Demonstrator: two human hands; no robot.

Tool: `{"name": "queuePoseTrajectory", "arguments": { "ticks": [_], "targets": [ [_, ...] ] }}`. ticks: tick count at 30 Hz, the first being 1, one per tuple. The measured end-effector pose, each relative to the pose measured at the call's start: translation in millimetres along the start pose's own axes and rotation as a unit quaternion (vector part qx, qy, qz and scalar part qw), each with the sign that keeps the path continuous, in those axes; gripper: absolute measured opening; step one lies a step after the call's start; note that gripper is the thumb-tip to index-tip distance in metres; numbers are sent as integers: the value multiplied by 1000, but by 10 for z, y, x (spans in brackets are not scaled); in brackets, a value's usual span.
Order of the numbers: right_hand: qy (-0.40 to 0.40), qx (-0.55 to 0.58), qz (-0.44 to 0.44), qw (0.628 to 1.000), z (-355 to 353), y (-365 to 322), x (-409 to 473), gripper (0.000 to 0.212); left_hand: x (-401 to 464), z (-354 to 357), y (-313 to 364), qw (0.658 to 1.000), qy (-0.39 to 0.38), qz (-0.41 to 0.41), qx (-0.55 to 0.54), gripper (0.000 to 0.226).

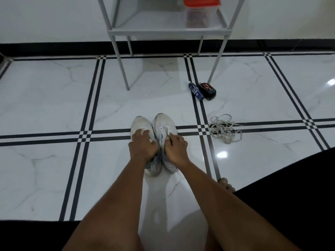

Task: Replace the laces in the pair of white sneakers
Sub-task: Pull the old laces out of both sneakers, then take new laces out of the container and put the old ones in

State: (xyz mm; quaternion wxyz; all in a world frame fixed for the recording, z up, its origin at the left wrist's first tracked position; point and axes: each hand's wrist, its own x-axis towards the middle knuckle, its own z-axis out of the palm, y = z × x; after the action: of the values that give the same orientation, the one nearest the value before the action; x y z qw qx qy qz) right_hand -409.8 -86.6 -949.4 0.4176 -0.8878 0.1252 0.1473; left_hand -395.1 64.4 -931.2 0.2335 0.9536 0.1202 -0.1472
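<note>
Two white sneakers on glossy marble-look floor tiles with black stripes

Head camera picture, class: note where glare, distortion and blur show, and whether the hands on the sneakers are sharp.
Head view: bright glare spots sit on the glossy floor tiles; the wide lens bows the black tile lines; the red-lidded container on the grey shelf rack looks soft. The left hand and right hand on the white sneakers are dim but fairly sharp.
</note>
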Motion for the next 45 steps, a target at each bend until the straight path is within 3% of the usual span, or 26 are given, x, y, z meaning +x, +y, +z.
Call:
{"name": "queuePoseTrajectory", "arguments": {
  "ticks": [2,10,15,19,23,28,34,41,45],
  "targets": [
    [11,46,3,999,49,-28,-11,45,-102,8,-29,999,32,-11,-19,60],
    [20,35,-9,999,175,-38,-81,41,-96,-9,-277,994,-30,4,-105,78],
    [-4,26,-22,999,280,-125,-84,43,-134,-54,-298,998,-3,-28,-56,72],
    [-62,27,-29,997,259,-198,-43,58,-136,-92,-311,998,17,-63,-22,69],
    [-65,81,9,995,79,-307,-30,67,-89,-193,-190,995,91,-40,-27,60],
    [33,179,30,983,-429,-496,69,44,35,-416,472,956,88,1,-279,34],
    [113,301,-24,947,-1401,-1034,382,25,174,-804,1507,893,94,58,-436,24],
    [205,286,-90,932,-2501,-1583,1008,17,745,-1393,2459,865,119,149,-465,30],
    [238,224,-151,933,-2952,-1854,1578,30,1386,-1762,2956,897,188,198,-347,53]
  ]
}}
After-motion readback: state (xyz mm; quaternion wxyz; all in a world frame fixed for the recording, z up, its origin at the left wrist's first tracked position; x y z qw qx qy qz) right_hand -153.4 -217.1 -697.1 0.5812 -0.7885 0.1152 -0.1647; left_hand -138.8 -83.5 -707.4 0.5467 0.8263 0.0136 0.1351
